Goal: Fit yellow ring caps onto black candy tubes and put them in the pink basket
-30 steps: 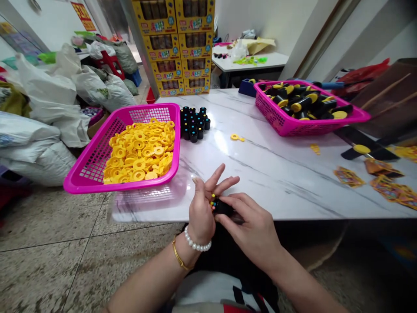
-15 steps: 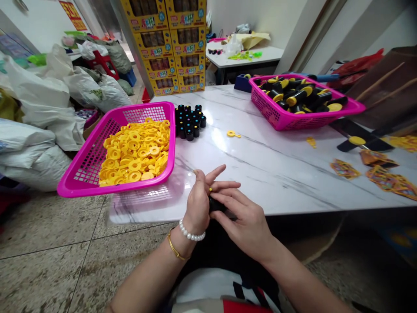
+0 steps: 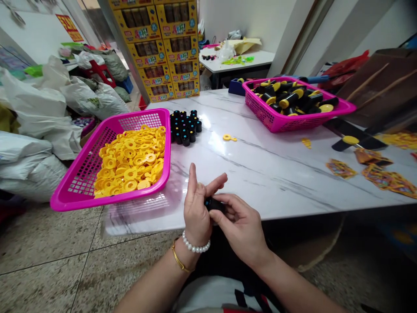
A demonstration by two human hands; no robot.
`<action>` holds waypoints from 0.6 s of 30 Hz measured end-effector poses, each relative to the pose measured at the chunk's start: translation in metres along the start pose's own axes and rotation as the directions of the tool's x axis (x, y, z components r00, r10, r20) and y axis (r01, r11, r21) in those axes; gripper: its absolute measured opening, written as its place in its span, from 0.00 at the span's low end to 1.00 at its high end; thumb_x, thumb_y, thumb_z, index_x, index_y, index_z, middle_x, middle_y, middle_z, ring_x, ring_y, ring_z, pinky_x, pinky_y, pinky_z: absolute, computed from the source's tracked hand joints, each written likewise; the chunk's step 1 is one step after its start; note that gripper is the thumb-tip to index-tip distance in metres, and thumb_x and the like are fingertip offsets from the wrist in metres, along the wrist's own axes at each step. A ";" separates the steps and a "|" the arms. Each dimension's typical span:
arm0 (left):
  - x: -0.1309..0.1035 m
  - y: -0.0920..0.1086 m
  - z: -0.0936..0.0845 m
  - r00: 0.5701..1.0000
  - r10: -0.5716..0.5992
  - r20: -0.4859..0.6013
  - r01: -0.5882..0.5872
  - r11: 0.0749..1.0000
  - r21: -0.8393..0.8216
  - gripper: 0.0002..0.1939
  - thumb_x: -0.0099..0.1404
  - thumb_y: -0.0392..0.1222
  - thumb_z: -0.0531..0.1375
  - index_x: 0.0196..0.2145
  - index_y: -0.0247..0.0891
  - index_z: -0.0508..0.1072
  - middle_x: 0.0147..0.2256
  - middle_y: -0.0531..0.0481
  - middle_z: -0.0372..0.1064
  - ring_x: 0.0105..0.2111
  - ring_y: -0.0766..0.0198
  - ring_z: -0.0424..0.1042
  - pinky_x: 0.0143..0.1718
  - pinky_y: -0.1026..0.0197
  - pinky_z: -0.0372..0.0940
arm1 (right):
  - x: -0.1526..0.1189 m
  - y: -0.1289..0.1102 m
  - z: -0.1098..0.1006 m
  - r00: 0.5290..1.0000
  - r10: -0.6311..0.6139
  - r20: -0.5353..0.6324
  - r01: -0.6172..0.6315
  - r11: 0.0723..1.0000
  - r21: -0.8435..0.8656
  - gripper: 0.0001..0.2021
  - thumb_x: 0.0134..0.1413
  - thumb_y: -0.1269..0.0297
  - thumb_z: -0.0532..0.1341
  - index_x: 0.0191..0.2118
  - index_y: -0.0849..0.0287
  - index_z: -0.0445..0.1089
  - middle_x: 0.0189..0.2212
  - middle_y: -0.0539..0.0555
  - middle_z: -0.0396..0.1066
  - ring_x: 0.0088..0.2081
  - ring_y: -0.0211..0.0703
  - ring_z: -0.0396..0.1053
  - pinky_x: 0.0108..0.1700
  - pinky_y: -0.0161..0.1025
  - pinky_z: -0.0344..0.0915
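Just over the table's front edge, my two hands meet around a small black cylinder [image 3: 215,204]. A blue dot shows near its left end. My right hand [image 3: 243,224] pinches it between thumb and fingers. My left hand [image 3: 196,208] bears against its other end with the palm side; two fingers stretch away and its lower fingers are partly hidden. Behind them stands a cluster of similar black cylinders [image 3: 185,127] with coloured dots on top. A yellow ring with a short tab [image 3: 229,137] lies alone on the table.
At left, a pink basket [image 3: 167,163] holds many yellow ring pieces. Another pink basket [image 3: 272,124] at the back right holds black tubes with yellow ends. Printed packets [image 3: 341,168] lie on the right of the white table [image 3: 280,174]. Yellow boxes [image 3: 148,52] are stacked behind.
My left hand's fingers have spread, one now pointing up. The cylinder has turned between the hands: a blue dot shows where a yellow one was. The view has shifted slightly.
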State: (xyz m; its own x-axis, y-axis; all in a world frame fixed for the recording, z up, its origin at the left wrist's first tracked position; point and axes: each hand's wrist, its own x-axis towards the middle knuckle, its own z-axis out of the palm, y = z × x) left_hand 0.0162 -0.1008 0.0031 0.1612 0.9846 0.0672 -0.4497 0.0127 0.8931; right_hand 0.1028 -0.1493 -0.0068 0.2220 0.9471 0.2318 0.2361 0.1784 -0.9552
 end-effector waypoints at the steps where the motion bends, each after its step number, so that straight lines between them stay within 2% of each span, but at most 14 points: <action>1: 0.000 0.000 -0.001 0.999 0.044 0.025 -0.044 0.999 0.002 0.30 0.71 0.47 0.50 0.67 0.46 0.45 0.53 0.42 0.70 0.51 0.55 0.71 0.58 0.45 0.57 | 0.001 -0.001 -0.001 1.000 -0.018 0.016 0.018 1.000 -0.016 0.11 0.56 0.70 0.63 0.46 0.55 0.70 0.43 0.52 0.72 0.42 0.42 0.72 0.43 0.38 0.71; 3: 0.001 0.003 -0.003 0.987 0.135 0.087 -0.135 0.991 0.002 0.29 0.69 0.47 0.54 0.65 0.45 0.53 0.60 0.42 0.60 0.55 0.52 0.67 0.59 0.46 0.56 | 0.004 -0.004 -0.004 0.996 -0.063 0.062 0.068 0.995 -0.079 0.12 0.55 0.71 0.63 0.46 0.55 0.70 0.42 0.52 0.72 0.43 0.42 0.71 0.44 0.39 0.69; 4: 0.001 0.006 -0.004 0.982 0.137 0.126 -0.136 0.991 -0.015 0.29 0.68 0.50 0.54 0.64 0.44 0.56 0.61 0.41 0.59 0.56 0.50 0.66 0.59 0.47 0.56 | 0.006 -0.005 -0.006 0.992 -0.087 0.086 0.097 0.988 -0.121 0.13 0.53 0.72 0.64 0.45 0.55 0.70 0.41 0.51 0.72 0.43 0.42 0.70 0.45 0.39 0.68; 7: 0.002 0.015 -0.007 0.974 0.010 0.227 0.021 0.991 -0.134 0.36 0.68 0.65 0.41 0.66 0.41 0.50 0.54 0.37 0.68 0.53 0.49 0.68 0.58 0.44 0.55 | 0.009 -0.007 -0.008 0.985 -0.128 0.118 0.150 0.968 -0.199 0.14 0.50 0.73 0.66 0.44 0.55 0.71 0.40 0.51 0.73 0.43 0.44 0.69 0.47 0.41 0.66; 9: 0.002 0.019 -0.006 0.970 -0.051 0.236 0.092 0.981 -0.169 0.41 0.66 0.68 0.33 0.67 0.40 0.46 0.50 0.37 0.72 0.53 0.50 0.69 0.59 0.44 0.52 | 0.009 -0.007 -0.007 0.989 -0.114 0.094 0.130 0.974 -0.187 0.14 0.50 0.73 0.66 0.43 0.55 0.71 0.39 0.50 0.73 0.42 0.43 0.70 0.46 0.40 0.66; 10: 0.002 0.020 -0.005 0.973 -0.053 0.226 0.089 0.984 -0.152 0.43 0.65 0.69 0.31 0.68 0.40 0.45 0.49 0.37 0.72 0.54 0.50 0.67 0.60 0.44 0.50 | 0.009 -0.007 -0.007 0.991 -0.109 0.077 0.121 0.977 -0.174 0.14 0.50 0.73 0.66 0.43 0.55 0.70 0.39 0.51 0.73 0.41 0.43 0.70 0.45 0.40 0.67; 12: 0.003 0.020 -0.003 0.979 -0.052 0.196 0.058 0.998 -0.022 0.42 0.64 0.70 0.33 0.68 0.42 0.44 0.50 0.40 0.72 0.59 0.52 0.62 0.62 0.44 0.46 | 0.009 -0.006 -0.005 0.987 -0.151 0.060 0.159 0.972 -0.173 0.14 0.51 0.75 0.63 0.44 0.56 0.70 0.40 0.52 0.72 0.41 0.44 0.70 0.45 0.41 0.67; 14: 0.006 0.020 -0.003 0.980 -0.045 0.194 0.006 0.981 0.195 0.40 0.65 0.69 0.40 0.68 0.45 0.43 0.54 0.41 0.68 0.62 0.53 0.57 0.64 0.46 0.42 | 0.009 -0.006 -0.005 0.967 -0.244 0.071 0.253 0.945 -0.205 0.15 0.52 0.77 0.60 0.45 0.56 0.70 0.40 0.53 0.72 0.43 0.46 0.69 0.46 0.43 0.66; 16: 0.009 0.020 -0.003 0.970 -0.011 0.243 -0.086 0.919 0.386 0.39 0.66 0.66 0.46 0.68 0.45 0.43 0.61 0.42 0.58 0.64 0.53 0.51 0.65 0.47 0.38 | 0.009 -0.007 -0.006 0.959 -0.272 0.075 0.282 0.936 -0.211 0.14 0.52 0.77 0.59 0.43 0.56 0.70 0.39 0.54 0.72 0.43 0.47 0.68 0.46 0.44 0.66; 18: 0.011 0.021 -0.005 0.950 0.027 0.311 -0.184 0.852 0.490 0.40 0.65 0.65 0.47 0.68 0.46 0.42 0.66 0.44 0.46 0.66 0.53 0.45 0.66 0.48 0.35 | 0.010 -0.009 -0.005 0.979 -0.198 0.051 0.204 0.964 -0.171 0.12 0.51 0.77 0.60 0.41 0.56 0.71 0.36 0.52 0.72 0.39 0.44 0.69 0.43 0.41 0.66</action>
State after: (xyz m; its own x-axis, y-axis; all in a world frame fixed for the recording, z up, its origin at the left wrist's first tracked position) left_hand 0.0040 -0.0886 0.0197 0.4141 0.8818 0.2257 0.0176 -0.2557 0.9666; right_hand 0.1079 -0.1432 0.0049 0.1220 0.9055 0.4064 0.4343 0.3195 -0.8422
